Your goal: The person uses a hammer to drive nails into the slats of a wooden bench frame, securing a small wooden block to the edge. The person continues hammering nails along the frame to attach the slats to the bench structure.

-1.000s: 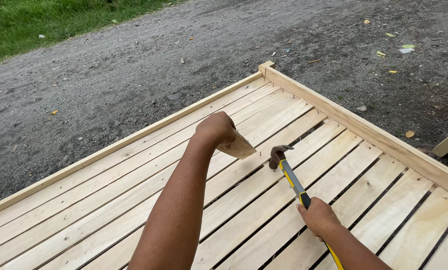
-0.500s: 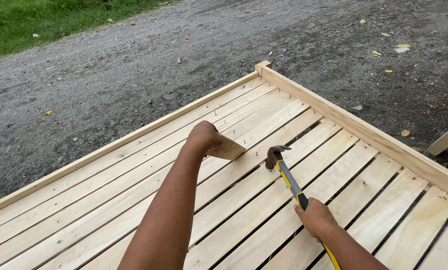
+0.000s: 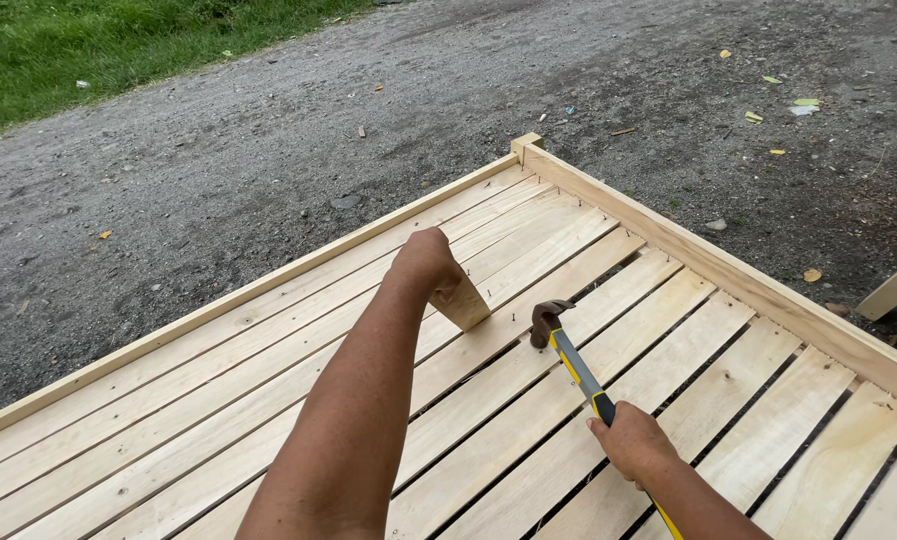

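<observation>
My left hand [image 3: 425, 262] is closed around a small wooden block [image 3: 462, 303], holding it on edge against the pale slats of a wooden frame [image 3: 269, 400]. My right hand [image 3: 633, 442] grips the yellow and black handle of a claw hammer [image 3: 569, 355]. The hammer's dark head [image 3: 547, 322] hovers just right of the block, close above a slat. A small nail [image 3: 512, 318] stands in the slat between the block and the hammer head.
The slatted frame has a raised rim [image 3: 709, 262] on its far and right sides, with a corner post [image 3: 525, 145]. Beyond it lies gravel ground [image 3: 269, 160] with scattered leaves, and grass [image 3: 89, 50] at top left. A loose board end [image 3: 896, 288] shows at the right.
My left hand and the block have shifted slightly along the slats. The hammer stays near the block, its head a little lower.
</observation>
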`<control>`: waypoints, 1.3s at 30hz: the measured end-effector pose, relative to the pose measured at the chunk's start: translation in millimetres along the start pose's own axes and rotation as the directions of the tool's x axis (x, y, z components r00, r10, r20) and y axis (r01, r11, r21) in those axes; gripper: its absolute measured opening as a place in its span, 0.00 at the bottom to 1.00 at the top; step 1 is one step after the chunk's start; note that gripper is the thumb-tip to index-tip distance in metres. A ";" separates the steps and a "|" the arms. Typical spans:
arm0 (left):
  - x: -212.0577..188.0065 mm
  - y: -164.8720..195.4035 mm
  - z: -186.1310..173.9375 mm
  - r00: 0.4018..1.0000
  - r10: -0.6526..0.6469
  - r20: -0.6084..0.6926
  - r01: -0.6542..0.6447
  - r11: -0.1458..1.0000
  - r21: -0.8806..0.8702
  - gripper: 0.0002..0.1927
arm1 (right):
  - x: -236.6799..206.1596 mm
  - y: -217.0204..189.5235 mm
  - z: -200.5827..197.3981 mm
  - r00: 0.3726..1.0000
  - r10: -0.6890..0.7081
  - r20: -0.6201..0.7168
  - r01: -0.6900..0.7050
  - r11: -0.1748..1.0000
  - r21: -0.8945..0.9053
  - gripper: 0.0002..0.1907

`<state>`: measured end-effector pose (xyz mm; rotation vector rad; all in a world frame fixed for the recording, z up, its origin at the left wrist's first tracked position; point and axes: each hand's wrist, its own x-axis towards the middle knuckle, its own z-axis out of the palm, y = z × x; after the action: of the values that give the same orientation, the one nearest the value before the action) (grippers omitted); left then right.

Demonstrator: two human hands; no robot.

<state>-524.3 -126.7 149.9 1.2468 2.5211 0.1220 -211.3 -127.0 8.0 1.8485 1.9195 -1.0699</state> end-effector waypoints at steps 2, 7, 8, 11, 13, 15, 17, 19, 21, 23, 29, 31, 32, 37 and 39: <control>0.6 3.6 5.8 0.993 -0.014 -0.116 0.002 0.994 -0.110 0.16 | -1.1 -0.7 -1.7 1.000 0.009 0.016 -0.010 0.999 0.038 0.20; 3.0 9.9 18.7 0.961 -0.012 -0.275 -0.052 0.973 -0.224 0.16 | -12.7 -7.4 -11.4 0.998 -0.005 0.064 -0.013 0.960 0.278 0.22; 2.0 8.3 20.6 0.958 -0.005 -0.286 -0.075 0.960 -0.269 0.20 | -18.5 -9.2 -13.6 0.997 -0.001 0.076 -0.023 0.947 0.321 0.22; -1.8 5.1 26.0 0.947 -0.107 -0.302 -0.044 0.891 -0.453 0.28 | -40.1 -20.8 -23.8 1.000 -0.027 -0.011 0.029 0.948 0.317 0.21; -4.2 5.7 30.8 0.940 -0.194 -0.281 0.007 0.833 -0.553 0.30 | -56.3 -29.5 -34.4 0.980 -0.164 -0.115 0.195 0.908 0.371 0.22; -5.6 7.8 35.6 0.931 -0.259 -0.259 0.049 0.788 -0.614 0.32 | -70.4 -42.4 -45.3 0.951 -0.236 -0.200 0.296 0.883 0.365 0.21; -5.3 10.4 37.9 0.937 -0.266 -0.227 0.071 0.780 -0.621 0.34 | -80.4 -57.2 -55.8 0.914 -0.290 -0.285 0.371 0.882 0.290 0.19; -5.1 11.9 38.2 0.938 -0.284 -0.202 0.092 0.761 -0.642 0.35 | -87.5 -67.1 -63.4 0.842 -0.375 -0.387 0.469 0.864 0.183 0.18; -6.1 12.4 37.5 0.933 -0.310 -0.184 0.109 0.730 -0.675 0.37 | -91.5 -73.5 -66.1 0.816 -0.414 -0.403 0.511 0.842 0.170 0.17; -8.5 12.0 37.4 0.932 -0.315 -0.179 0.108 0.713 -0.693 0.37 | -94.1 -74.6 -65.8 0.822 -0.433 -0.370 0.501 0.859 0.108 0.16; -13.2 8.2 42.4 0.920 -0.334 -0.205 0.108 0.718 -0.688 0.38 | -97.6 -67.4 -66.2 0.878 -0.404 -0.255 0.421 0.907 0.013 0.17; -10.6 6.7 44.4 0.921 -0.322 -0.217 0.081 0.705 -0.704 0.37 | -96.7 -67.3 -67.0 0.871 -0.415 -0.264 0.440 0.897 0.044 0.18; -9.0 5.9 45.7 0.924 -0.309 -0.225 0.065 0.707 -0.704 0.36 | -95.9 -68.0 -66.1 0.859 -0.421 -0.291 0.456 0.888 0.061 0.18; -2.7 5.3 50.0 0.937 -0.273 -0.219 0.036 0.698 -0.715 0.32 | -89.1 -73.8 -54.5 0.886 -0.388 -0.252 0.419 0.904 0.081 0.13; -2.6 5.8 51.1 0.942 -0.262 -0.212 0.043 0.717 -0.696 0.30 | -88.8 -72.6 -50.9 0.885 -0.392 -0.251 0.421 0.904 0.071 0.14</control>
<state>-501.9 -128.6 103.6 0.7342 2.4098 1.1721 -251.7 -153.3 123.9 1.7369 2.5166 -1.1557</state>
